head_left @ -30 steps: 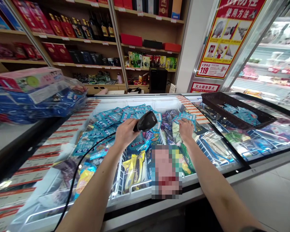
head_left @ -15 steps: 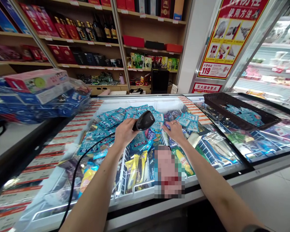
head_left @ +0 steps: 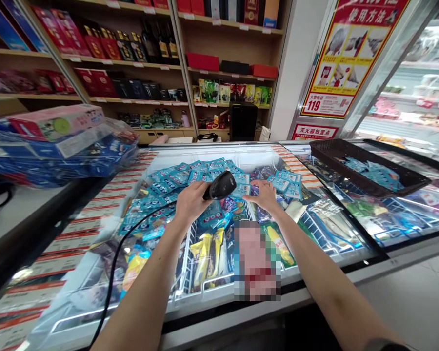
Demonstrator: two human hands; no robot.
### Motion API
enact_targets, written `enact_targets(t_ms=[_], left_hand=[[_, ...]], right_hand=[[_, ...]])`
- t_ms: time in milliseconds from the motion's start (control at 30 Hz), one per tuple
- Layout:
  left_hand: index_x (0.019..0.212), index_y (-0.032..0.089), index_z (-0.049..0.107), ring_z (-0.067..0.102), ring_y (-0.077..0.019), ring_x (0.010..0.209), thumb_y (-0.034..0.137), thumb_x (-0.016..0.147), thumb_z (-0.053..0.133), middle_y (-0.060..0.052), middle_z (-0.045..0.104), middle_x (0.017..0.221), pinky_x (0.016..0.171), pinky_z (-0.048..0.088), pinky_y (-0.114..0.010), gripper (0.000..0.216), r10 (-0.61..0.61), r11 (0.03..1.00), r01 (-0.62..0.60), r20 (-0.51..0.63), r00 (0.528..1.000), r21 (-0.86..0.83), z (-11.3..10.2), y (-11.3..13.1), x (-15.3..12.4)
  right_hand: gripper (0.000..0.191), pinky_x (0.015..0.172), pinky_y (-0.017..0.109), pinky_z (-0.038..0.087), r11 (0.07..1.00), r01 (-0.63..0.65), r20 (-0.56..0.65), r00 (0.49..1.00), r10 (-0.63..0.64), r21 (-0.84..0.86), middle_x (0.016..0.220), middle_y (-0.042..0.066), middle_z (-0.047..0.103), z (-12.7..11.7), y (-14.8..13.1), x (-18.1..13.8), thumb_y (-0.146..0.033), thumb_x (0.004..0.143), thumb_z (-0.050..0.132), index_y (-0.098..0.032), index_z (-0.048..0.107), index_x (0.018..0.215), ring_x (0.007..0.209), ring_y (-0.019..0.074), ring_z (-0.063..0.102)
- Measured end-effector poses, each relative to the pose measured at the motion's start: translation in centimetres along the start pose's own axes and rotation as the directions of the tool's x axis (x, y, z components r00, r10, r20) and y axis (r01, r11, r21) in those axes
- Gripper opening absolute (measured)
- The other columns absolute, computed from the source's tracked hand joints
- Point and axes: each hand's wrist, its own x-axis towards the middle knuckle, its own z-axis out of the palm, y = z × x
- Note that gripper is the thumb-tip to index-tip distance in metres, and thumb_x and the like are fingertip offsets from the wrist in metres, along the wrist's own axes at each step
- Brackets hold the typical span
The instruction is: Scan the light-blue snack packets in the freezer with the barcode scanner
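Note:
My left hand grips a black barcode scanner whose head points right; its black cable trails down to the lower left. My right hand reaches over the open chest freezer, fingers spread and pointing left, resting on a blue ice-cream packet just under the scanner head. A heap of blue packets fills the freezer's left bin. More blue packets lie to the right of my right hand.
A black mesh basket with blue packets sits on the freezer's glass lid at right. Wrapped blue boxes are stacked on the counter at left. Shelves of boxed goods stand behind. A red poster hangs at the right.
My right hand has moved left from the right-hand blue packets to the packet beside the scanner head. The scanner hand has barely shifted.

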Motion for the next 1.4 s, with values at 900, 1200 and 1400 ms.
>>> enact_targets(t_ms=[900,1200,1400], left_hand=[[0.111,0.02,0.055,0.058,-0.0234,0.098,0.028,0.078,0.055,-0.007,0.064,0.101,0.076,0.046,-0.031,0.034,0.163,0.985,-0.154,0.136,0.977,-0.075,-0.2,2.4,0.6],[0.113,0.02,0.054,0.058,-0.0237,0.099,0.026,0.077,0.056,-0.006,0.063,0.103,0.076,0.046,-0.032,0.037,0.155,0.987,-0.146,0.143,0.977,-0.072,-0.4,2.5,0.6],[0.112,0.021,0.054,0.058,-0.0231,0.099,0.026,0.077,0.056,-0.006,0.063,0.103,0.075,0.046,-0.031,0.036,0.146,0.988,-0.137,0.145,0.979,-0.068,-0.7,2.8,0.6]], right_hand=[[0.024,0.06,0.029,0.047,0.868,0.084,-0.141,0.99,-0.017,0.489,0.072,-0.001,0.059,0.5,1.7,0.3,-0.038,0.073,0.056,-0.022,0.052,0.091,0.063,0.0145,0.054],[0.021,0.059,0.027,0.048,0.859,0.082,-0.139,0.99,-0.013,0.505,0.072,-0.002,0.058,0.7,1.8,0.3,-0.038,0.073,0.057,-0.022,0.053,0.087,0.062,0.0131,0.054],[0.021,0.059,0.027,0.047,0.882,0.111,-0.182,0.983,-0.029,0.458,0.067,-0.003,0.055,0.6,1.6,0.2,-0.038,0.072,0.057,-0.022,0.05,0.083,0.061,0.0129,0.052]])
